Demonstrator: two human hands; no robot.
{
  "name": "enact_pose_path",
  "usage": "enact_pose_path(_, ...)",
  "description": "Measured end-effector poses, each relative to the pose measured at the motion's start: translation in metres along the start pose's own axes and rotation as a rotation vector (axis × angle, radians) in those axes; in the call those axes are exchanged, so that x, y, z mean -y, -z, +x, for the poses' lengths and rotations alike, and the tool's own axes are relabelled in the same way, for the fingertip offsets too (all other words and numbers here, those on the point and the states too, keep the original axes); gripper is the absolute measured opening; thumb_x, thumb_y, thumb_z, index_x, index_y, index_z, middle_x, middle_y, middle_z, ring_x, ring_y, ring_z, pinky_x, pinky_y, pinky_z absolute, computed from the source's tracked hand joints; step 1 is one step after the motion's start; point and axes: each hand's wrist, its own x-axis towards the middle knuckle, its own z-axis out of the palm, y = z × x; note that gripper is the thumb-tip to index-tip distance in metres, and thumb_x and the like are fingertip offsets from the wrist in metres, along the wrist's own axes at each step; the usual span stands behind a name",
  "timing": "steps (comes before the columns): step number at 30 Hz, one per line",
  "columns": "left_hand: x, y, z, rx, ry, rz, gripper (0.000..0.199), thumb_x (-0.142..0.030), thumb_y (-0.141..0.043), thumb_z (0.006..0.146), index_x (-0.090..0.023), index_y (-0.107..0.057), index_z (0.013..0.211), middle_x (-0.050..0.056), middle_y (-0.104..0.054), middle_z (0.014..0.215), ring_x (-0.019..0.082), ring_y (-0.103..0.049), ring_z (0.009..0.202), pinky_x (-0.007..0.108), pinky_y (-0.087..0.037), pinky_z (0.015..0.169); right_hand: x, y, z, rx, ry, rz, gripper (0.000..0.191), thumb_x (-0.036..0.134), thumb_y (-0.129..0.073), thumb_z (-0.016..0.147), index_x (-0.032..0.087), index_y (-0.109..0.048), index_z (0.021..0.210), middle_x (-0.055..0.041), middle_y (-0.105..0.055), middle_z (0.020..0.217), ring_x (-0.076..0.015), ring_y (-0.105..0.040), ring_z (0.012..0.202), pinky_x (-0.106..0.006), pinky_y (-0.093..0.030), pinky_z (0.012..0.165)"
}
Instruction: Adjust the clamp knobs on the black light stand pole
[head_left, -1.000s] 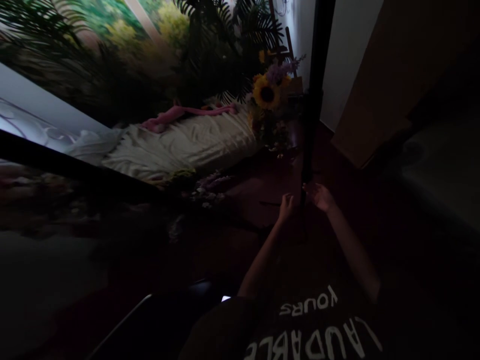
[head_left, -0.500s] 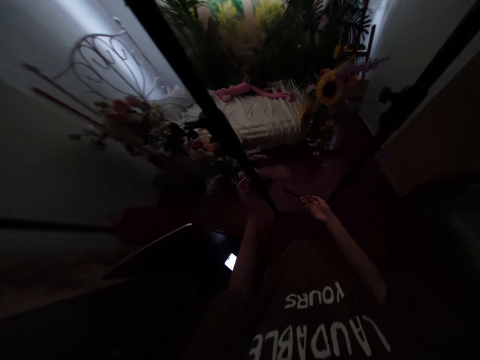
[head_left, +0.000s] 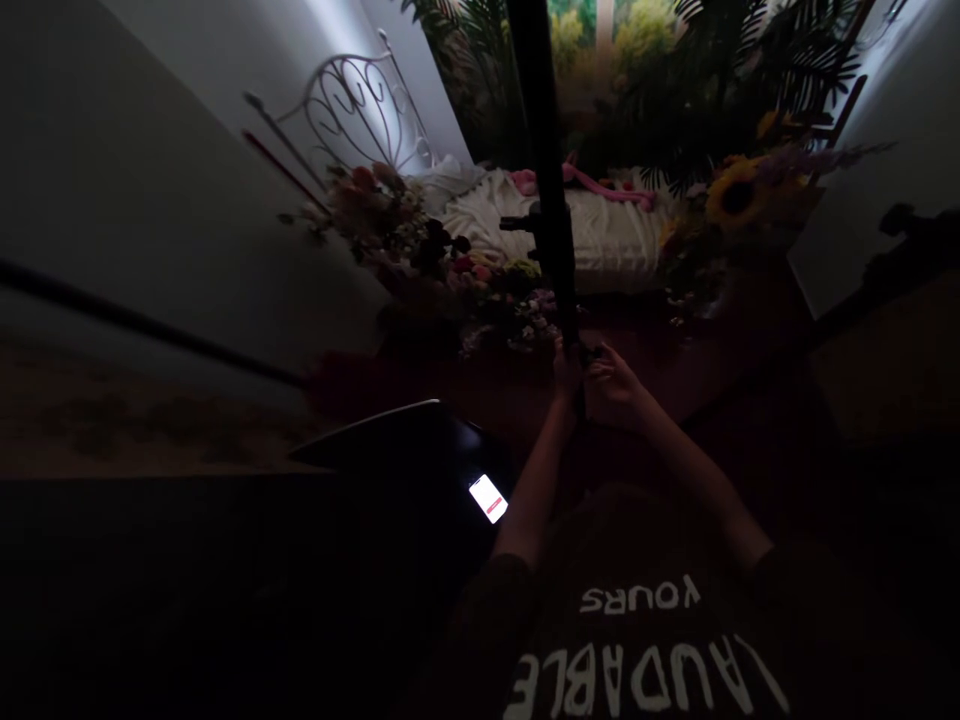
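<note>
A tall black pole [head_left: 551,150] runs down the middle of the view, with a dark clamp or knob on its side. My left hand [head_left: 568,370] is closed round its lower part. Right beside it, my right hand [head_left: 613,376] has its fingers curled against the pole at a small dark piece [head_left: 592,354]. In this dim light I cannot make out whether that piece belongs to the pole or is a separate object.
A lit phone [head_left: 489,498] lies on a dark glossy surface [head_left: 405,440] at my left. Behind the pole stands a bed with a cream cover [head_left: 615,235], a pink plush toy [head_left: 611,190], flowers [head_left: 375,210] and sunflowers [head_left: 733,192]. Another dark pole [head_left: 150,325] crosses at left.
My hands have come together at the pole; the left has closed on it. My right hand, with a thin dark stick earlier, has moved left to the pole. The view has shifted.
</note>
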Motion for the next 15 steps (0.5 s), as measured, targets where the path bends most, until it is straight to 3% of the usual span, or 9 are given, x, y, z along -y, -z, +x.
enact_pose_path(4,-0.001,-0.003,-0.002,0.023,-0.045,-0.007,0.058,-0.073,-0.038,0.09,-0.019,-0.057,0.103,0.005,-0.063,0.086,0.015,-0.06,0.074,0.027,-0.047,0.071,0.008,-0.006,0.009,-0.015,0.025,-0.007,0.038,0.04,-0.037,0.103,0.022,-0.046,0.07,0.0101,-0.037,0.041,-0.0055,-0.04,0.035,-0.01,-0.033,0.032)
enact_pose_path(11,0.0,-0.005,-0.002,-0.005,-0.008,0.008,0.048,-0.065,-0.044,0.093,-0.02,-0.061,0.102,0.003,-0.062,0.082,0.016,-0.06,0.073,0.028,-0.047,0.072,0.014,-0.005,0.012,0.048,-0.028,0.005,0.029,0.029,-0.045,0.096,0.023,-0.041,0.068,0.0103,-0.043,0.043,-0.004,-0.042,0.034,-0.008,-0.037,0.032)
enact_pose_path(15,0.001,-0.006,-0.002,0.008,-0.016,0.001,0.047,-0.064,-0.045,0.092,-0.021,-0.062,0.1,0.003,-0.063,0.081,0.015,-0.06,0.071,0.028,-0.047,0.072,0.011,-0.008,0.014,0.028,0.102,-0.105,0.025,0.021,-0.047,0.091,0.023,-0.041,0.067,0.0109,-0.039,0.042,-0.0039,-0.039,0.033,-0.009,-0.035,0.032)
